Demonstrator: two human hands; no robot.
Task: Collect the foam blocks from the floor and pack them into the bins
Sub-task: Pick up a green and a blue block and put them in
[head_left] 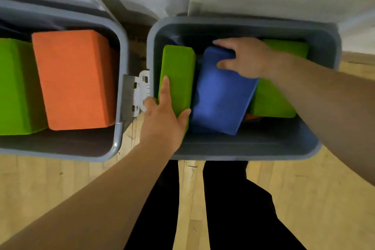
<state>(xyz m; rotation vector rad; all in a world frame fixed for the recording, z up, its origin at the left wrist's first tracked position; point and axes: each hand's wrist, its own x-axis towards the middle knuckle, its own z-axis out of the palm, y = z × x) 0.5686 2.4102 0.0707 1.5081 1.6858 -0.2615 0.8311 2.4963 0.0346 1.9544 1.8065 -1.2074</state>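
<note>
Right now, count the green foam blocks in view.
3 green blocks: one in the left bin beside the orange block, one upright in the left hand in the right bin, one partly beneath the blue block. More may be hidden.

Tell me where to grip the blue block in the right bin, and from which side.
Its far short end, from above, as the right hand does. The blue block lies slanted in the bin, close beside the left green block and overlapping the right green block, so its long sides offer little room; that end looks free.
</note>
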